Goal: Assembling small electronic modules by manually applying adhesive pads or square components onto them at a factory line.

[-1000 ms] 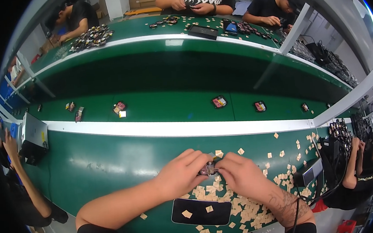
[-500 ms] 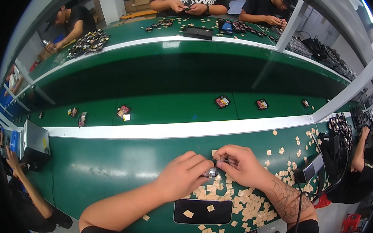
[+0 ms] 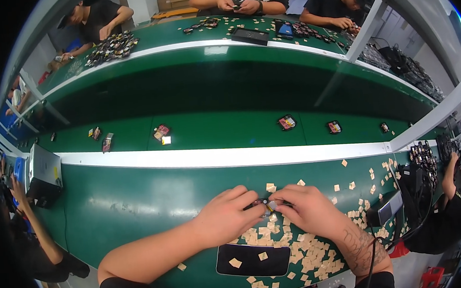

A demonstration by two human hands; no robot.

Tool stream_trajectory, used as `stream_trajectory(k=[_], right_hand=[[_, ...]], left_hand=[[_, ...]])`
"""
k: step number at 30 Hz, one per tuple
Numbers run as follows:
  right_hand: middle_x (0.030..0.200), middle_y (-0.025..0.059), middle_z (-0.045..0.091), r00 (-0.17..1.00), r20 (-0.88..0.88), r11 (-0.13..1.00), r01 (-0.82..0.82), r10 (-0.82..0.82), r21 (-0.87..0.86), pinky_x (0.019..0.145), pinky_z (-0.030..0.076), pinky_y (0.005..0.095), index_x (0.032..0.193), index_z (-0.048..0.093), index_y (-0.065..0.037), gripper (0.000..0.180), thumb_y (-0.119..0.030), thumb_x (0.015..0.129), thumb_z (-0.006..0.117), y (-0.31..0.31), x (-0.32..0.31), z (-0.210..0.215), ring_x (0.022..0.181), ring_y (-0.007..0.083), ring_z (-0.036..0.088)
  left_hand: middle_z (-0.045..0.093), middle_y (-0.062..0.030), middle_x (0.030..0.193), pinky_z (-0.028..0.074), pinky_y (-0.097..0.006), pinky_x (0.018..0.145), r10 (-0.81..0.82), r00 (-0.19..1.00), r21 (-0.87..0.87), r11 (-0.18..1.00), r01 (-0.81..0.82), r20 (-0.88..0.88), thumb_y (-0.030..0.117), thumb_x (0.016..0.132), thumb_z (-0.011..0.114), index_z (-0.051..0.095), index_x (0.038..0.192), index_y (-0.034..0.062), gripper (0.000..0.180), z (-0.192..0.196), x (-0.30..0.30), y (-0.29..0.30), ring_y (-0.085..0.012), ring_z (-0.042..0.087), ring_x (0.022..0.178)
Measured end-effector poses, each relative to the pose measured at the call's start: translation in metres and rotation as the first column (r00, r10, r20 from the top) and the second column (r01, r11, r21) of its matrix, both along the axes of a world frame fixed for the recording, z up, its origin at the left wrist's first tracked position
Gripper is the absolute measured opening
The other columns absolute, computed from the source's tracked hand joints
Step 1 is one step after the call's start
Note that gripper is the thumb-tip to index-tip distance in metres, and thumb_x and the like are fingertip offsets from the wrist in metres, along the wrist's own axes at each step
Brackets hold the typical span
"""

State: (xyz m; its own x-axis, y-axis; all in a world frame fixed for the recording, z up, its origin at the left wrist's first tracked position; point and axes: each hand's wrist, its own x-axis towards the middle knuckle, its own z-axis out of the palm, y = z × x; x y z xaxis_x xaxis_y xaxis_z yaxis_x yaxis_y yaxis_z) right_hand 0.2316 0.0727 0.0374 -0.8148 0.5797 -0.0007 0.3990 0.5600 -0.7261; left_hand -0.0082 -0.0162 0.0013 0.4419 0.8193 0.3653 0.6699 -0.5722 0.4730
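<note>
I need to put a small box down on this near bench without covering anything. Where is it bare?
Bare green lies left of the left hand, between the white rail and the grey box. Crowded: tan paper squares litter the bench under and right of the right hand, around the black mat.

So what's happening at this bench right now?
A person at a green workbench pinches a small dark part between the left hand and right hand, fingertips meeting over it. Small tan paper squares are scattered under and beside the hands, some on a black mat nearer the person. Beyond a white rail, similar small parts sit spaced along a green belt. Other people work at the far bench and at both sides.
</note>
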Motion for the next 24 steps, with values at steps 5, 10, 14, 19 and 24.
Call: stream_trajectory(k=[5, 10, 14, 19, 24], right_hand=[[0.098, 0.0133, 0.073, 0.997, -0.066, 0.993, 0.057, -0.051, 0.105, 0.069, 0.058, 0.0385, 0.117, 0.073, -0.002, 0.024, -0.002, 0.094, 0.077, -0.014, -0.009, -0.006, 0.08, 0.0316, 0.073], [0.097, 0.0116, 0.072, 0.983, -0.136, 0.99, 0.133, -0.125, 0.051, 0.062, 0.053, 0.0337, 0.114, 0.075, -0.001, 0.022, -0.003, 0.093, 0.08, -0.019, -0.012, -0.014, 0.069, 0.023, 0.067], [0.095, 0.0098, 0.072, 0.976, -0.13, 0.984, 0.171, -0.175, -0.041, 0.059, 0.048, 0.0311, 0.113, 0.077, 0.0, 0.021, -0.003, 0.092, 0.081, -0.021, -0.01, -0.013, 0.064, 0.0166, 0.059], [0.098, 0.0146, 0.073, 0.979, -0.07, 0.981, 0.188, -0.191, -0.055, 0.064, 0.057, 0.0372, 0.113, 0.076, -0.001, 0.019, -0.006, 0.094, 0.079, -0.024, -0.014, -0.009, 0.071, 0.0304, 0.072], [0.094, 0.0135, 0.072, 0.979, -0.083, 0.982, 0.189, -0.187, 0.014, 0.064, 0.057, 0.04, 0.107, 0.077, -0.002, 0.015, -0.004, 0.092, 0.077, -0.025, -0.018, -0.01, 0.072, 0.0331, 0.072]], left_hand=[[0.063, -0.0056, 0.104, 0.056, -0.039, 0.084, 0.03, 1.0, -0.017, 0.999, -0.03, -0.006, 0.018, 0.086, 0.085, 0.071, 0.111, 0.0091, 0.03, -0.001, 0.001, -0.002, -0.0277, 0.061, 0.095], [0.062, -0.0068, 0.103, 0.055, -0.039, 0.084, 0.05, 0.998, -0.036, 0.998, -0.049, 0.033, 0.017, 0.086, 0.084, 0.067, 0.111, 0.0086, 0.031, 0.0, 0.001, -0.004, -0.0294, 0.061, 0.094], [0.062, -0.0079, 0.104, 0.055, -0.04, 0.085, 0.052, 0.996, -0.055, 0.997, -0.048, 0.075, 0.016, 0.086, 0.084, 0.064, 0.113, 0.0069, 0.035, 0.001, 0.003, -0.003, -0.0304, 0.061, 0.094], [0.062, -0.0089, 0.105, 0.054, -0.041, 0.084, 0.052, 0.995, -0.05, 0.998, -0.048, 0.083, 0.015, 0.086, 0.084, 0.063, 0.116, 0.0048, 0.038, 0.001, 0.003, -0.005, -0.0312, 0.061, 0.094], [0.058, -0.0105, 0.101, 0.053, -0.041, 0.088, 0.042, 0.994, -0.044, 0.998, -0.038, 0.1, 0.013, 0.085, 0.082, 0.059, 0.116, 0.0036, 0.039, 0.004, 0.006, -0.003, -0.0311, 0.058, 0.096]])
